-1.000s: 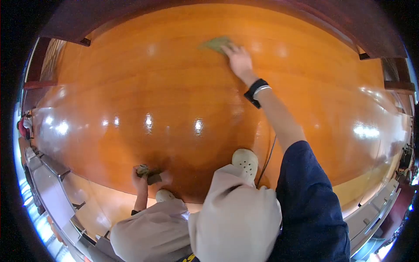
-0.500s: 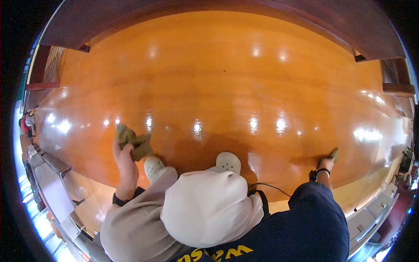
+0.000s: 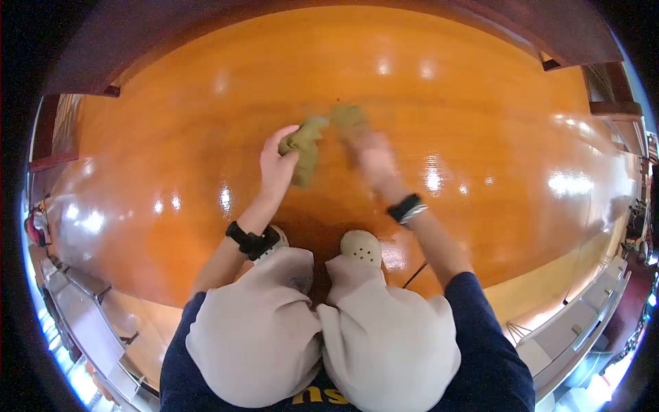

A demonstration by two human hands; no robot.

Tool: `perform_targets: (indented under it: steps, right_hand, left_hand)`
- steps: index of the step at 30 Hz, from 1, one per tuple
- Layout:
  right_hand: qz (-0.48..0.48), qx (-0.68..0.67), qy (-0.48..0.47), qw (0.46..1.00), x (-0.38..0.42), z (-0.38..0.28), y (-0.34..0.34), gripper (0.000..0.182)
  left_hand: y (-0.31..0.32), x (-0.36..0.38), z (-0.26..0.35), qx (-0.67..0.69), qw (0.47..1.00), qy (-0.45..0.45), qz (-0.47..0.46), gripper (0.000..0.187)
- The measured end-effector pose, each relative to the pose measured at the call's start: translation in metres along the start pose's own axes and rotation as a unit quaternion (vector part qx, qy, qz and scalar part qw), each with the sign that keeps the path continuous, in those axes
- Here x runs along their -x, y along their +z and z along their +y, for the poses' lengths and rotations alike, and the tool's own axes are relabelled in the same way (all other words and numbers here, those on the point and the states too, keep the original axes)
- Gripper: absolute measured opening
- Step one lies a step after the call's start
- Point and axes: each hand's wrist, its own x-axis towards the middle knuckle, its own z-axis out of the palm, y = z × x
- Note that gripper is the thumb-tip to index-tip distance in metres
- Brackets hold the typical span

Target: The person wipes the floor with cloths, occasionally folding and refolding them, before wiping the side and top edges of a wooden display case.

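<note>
My left hand [image 3: 276,165] grips a crumpled olive-green cloth [image 3: 302,152], with the fingers closed around its near side. Just to the right, my right hand [image 3: 374,156] is smeared by motion. A second olive-green cloth [image 3: 349,117] shows at its fingertips, close against the glossy orange-brown wooden surface [image 3: 206,137]. The two cloths are close together, and the blur hides whether they touch. A dark watch-like band [image 3: 248,240] is on my left wrist, a black band [image 3: 406,208] on my right.
Below my hands are my bent knees in light trousers [image 3: 384,336] and white clogs [image 3: 360,247]. Dark wooden furniture [image 3: 171,41] borders the far side. Grey-white panels [image 3: 82,309] stand at the lower left, with similar ones [image 3: 576,336] at the lower right. A dark speck [image 3: 338,99] lies ahead.
Both hands have come from wide at the sides to the middle, farther forward, each bringing its cloth. My knees now sit centred and more upright in view.
</note>
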Motion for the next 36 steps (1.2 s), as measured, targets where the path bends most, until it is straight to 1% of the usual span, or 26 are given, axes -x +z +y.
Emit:
perform_targets:
  steps: [1,2,4,5,7,8,10,11,12,13,14,15,16,18,20,23,24,25,26,28,29,30,31,33,35,36]
  right_hand:
    - [0.020,-0.038,-0.024,0.999,-0.008,-0.035,0.017,0.049]
    - [-0.104,-0.082,-0.039,0.990,-0.018,-0.067,0.004,0.049]
    - [-0.066,-0.084,-0.062,0.992,-0.007,-0.094,0.011,0.046]
    - [-0.026,-0.085,-0.092,0.992,-0.004,-0.099,0.012,0.044]
    - [-0.046,-0.067,-0.087,0.993,0.013,-0.073,-0.001,0.044]
    - [-0.060,-0.051,-0.081,0.994,0.027,-0.051,-0.013,0.043]
    - [-0.042,-0.033,0.016,0.998,0.061,-0.002,-0.036,0.042]
    - [-0.053,-0.045,0.124,0.990,0.084,0.022,-0.046,0.043]
    - [0.007,-0.025,0.187,0.982,0.118,0.056,-0.045,0.048]
    - [-0.017,-0.043,0.279,0.959,0.135,0.078,-0.065,0.051]
    - [0.063,-0.079,0.384,0.918,0.175,0.116,-0.060,0.052]
    - [0.057,0.031,0.411,0.909,0.187,0.118,-0.086,0.052]
    - [0.158,0.118,0.371,0.907,0.229,0.150,-0.076,0.042]
    - [0.136,0.206,0.520,0.818,0.293,0.184,-0.070,0.048]
    - [0.118,0.201,0.669,0.705,0.290,0.188,-0.072,0.051]
    - [0.152,0.197,0.675,0.695,0.244,0.190,-0.057,0.055]
    - [0.165,0.172,0.621,0.746,0.219,0.179,-0.057,0.054]
    - [0.197,0.140,0.527,0.815,0.200,0.173,-0.049,0.053]
    - [0.195,0.125,0.466,0.854,0.168,0.150,-0.049,0.056]
    - [0.132,0.056,0.371,0.918,0.120,0.112,-0.036,0.055]
    - [0.105,0.052,0.295,0.948,0.087,0.080,-0.044,0.051]
    - [0.036,0.018,0.252,0.967,0.072,0.059,-0.035,0.059]
    - [-0.009,0.001,0.197,0.980,0.051,0.041,-0.026,0.055]
    - [-0.003,-0.025,0.019,0.999,0.028,0.007,-0.010,0.050]
    - [-0.040,-0.039,-0.062,0.997,0.010,-0.023,-0.001,0.048]
    - [-0.037,-0.039,-0.064,0.996,-0.001,-0.030,0.000,0.048]
  left_hand:
    - [-0.006,-0.010,-0.004,0.004,1.000,0.004,-0.004,0.046]
    - [-0.012,-0.019,-0.008,-0.048,0.998,0.028,0.007,0.046]
    - [-0.029,-0.029,-0.015,-0.100,0.994,0.048,0.011,0.046]
    - [-0.039,-0.034,-0.009,-0.122,0.989,0.084,0.009,0.045]
    - [-0.060,-0.042,-0.016,-0.139,0.984,0.115,0.008,0.043]
    - [-0.071,-0.047,-0.024,-0.198,0.971,0.135,0.008,0.044]
    - [-0.090,-0.053,-0.043,-0.250,0.956,0.156,0.000,0.045]
    - [-0.099,-0.054,-0.056,-0.297,0.947,0.107,-0.055,0.049]
    - [-0.101,-0.052,-0.068,-0.344,0.931,0.059,-0.109,0.053]
    - [-0.098,-0.044,-0.077,-0.369,0.924,0.055,-0.084,0.059]
    - [-0.094,-0.034,-0.072,-0.367,0.925,0.054,-0.082,0.059]
    - [-0.084,-0.021,-0.063,-0.367,0.926,0.056,-0.073,0.060]
    - [-0.077,-0.012,-0.057,-0.368,0.926,0.059,-0.066,0.062]
    - [-0.060,0.004,-0.065,-0.350,0.933,0.065,-0.054,0.063]
    - [-0.039,0.021,-0.062,-0.303,0.943,0.108,-0.089,0.062]
    - [0.001,0.047,-0.036,-0.298,0.916,0.116,-0.243,0.059]
    - [0.012,0.052,-0.031,-0.306,0.897,0.110,-0.298,0.058]
    - [0.019,0.053,-0.028,-0.309,0.896,0.113,-0.299,0.058]
    - [0.025,0.053,-0.026,-0.325,0.872,0.126,-0.343,0.059]
    - [0.028,0.048,-0.028,-0.342,0.844,0.139,-0.390,0.059]
    - [0.025,0.040,-0.032,-0.398,0.815,0.199,-0.372,0.056]
    - [0.023,0.032,-0.035,-0.450,0.780,0.258,-0.350,0.054]
    - [0.020,0.022,-0.025,-0.477,0.767,0.250,-0.348,0.050]
    - [0.011,-0.003,-0.028,-0.507,0.770,0.235,-0.308,0.050]
    - [-0.008,-0.031,-0.032,-0.534,0.784,0.218,-0.232,0.050]
    - [-0.021,-0.045,-0.035,-0.531,0.794,0.218,-0.198,0.051]
